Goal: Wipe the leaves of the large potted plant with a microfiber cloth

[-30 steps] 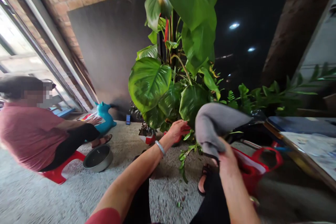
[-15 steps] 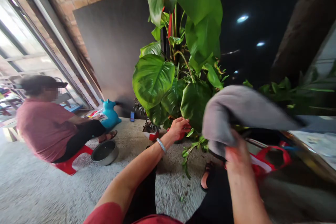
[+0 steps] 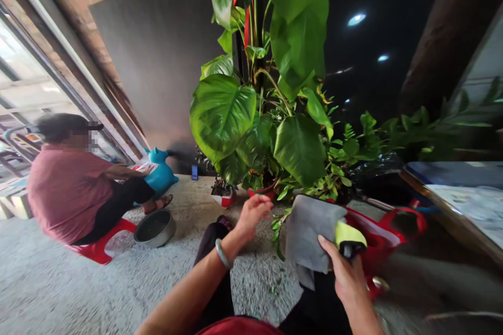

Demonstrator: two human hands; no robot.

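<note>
A grey cloth (image 3: 308,227) with a yellow-green underside and dark edging is gripped in my right hand (image 3: 348,275), thumb pressed on top and the cloth spread flat to the left. My left hand (image 3: 253,215), with a pale bangle on the wrist, hovers in front of the plant with loosely bent fingers and nothing in them. Beyond it stands a tall potted plant (image 3: 223,115) with broad glossy green leaves. Its red pot (image 3: 263,191) is partly hidden behind my left hand and the leaves.
At left a person in a pink shirt (image 3: 73,183) sits on a red stool (image 3: 102,243), near a grey basin (image 3: 154,245) and a blue animal figure (image 3: 159,172). A small red-white pot (image 3: 223,200) stands by the wall. On the right are a red plastic stool or basket (image 3: 387,230) and a table (image 3: 463,188).
My right hand has lowered the cloth, which was folded over and blurred and now lies flatter with its yellow-green side showing. My left hand has drawn back and down from the leaves.
</note>
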